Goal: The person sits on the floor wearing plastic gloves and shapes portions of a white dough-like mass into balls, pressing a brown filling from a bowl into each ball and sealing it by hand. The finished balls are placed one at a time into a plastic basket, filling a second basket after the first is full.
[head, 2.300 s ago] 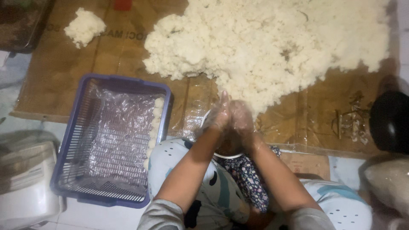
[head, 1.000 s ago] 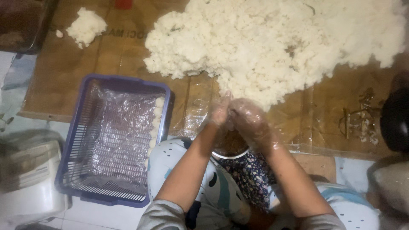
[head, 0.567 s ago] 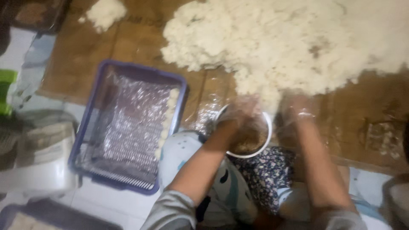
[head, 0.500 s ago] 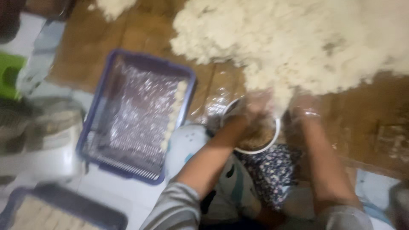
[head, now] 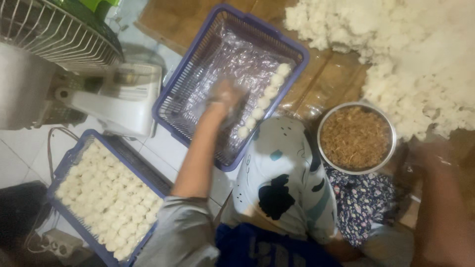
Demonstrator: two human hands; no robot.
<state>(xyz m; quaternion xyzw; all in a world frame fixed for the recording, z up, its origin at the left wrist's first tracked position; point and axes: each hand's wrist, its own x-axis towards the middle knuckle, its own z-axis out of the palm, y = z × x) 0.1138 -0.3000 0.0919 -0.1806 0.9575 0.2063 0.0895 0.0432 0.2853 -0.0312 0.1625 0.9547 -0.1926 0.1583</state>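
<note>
My left hand (head: 225, 99), in a clear plastic glove, reaches over the purple basket (head: 170, 106) lined with plastic film. It hovers just left of a row of several white rice balls (head: 264, 101) along the basket's right side. Motion blur hides whether its fingers hold anything. My right hand (head: 429, 154) is a blurred shape at the right, by the near edge of the big heap of white cooked rice (head: 415, 54). A round metal bowl (head: 391, 129) of brown shredded filling stands between my arms, on my lap side of the cardboard.
A second purple basket (head: 69, 160) packed with white rice balls lies at the lower left. A fan with a wire guard (head: 49, 29) and white base (head: 118, 99) stands at the upper left. Brown cardboard (head: 326, 81) lies under the rice. A power strip (head: 59, 242) is on the floor.
My left hand has left the bowl and swung left over the lined basket. My right hand has drawn apart toward the rice heap. The view has turned left, showing the full basket and fan.
</note>
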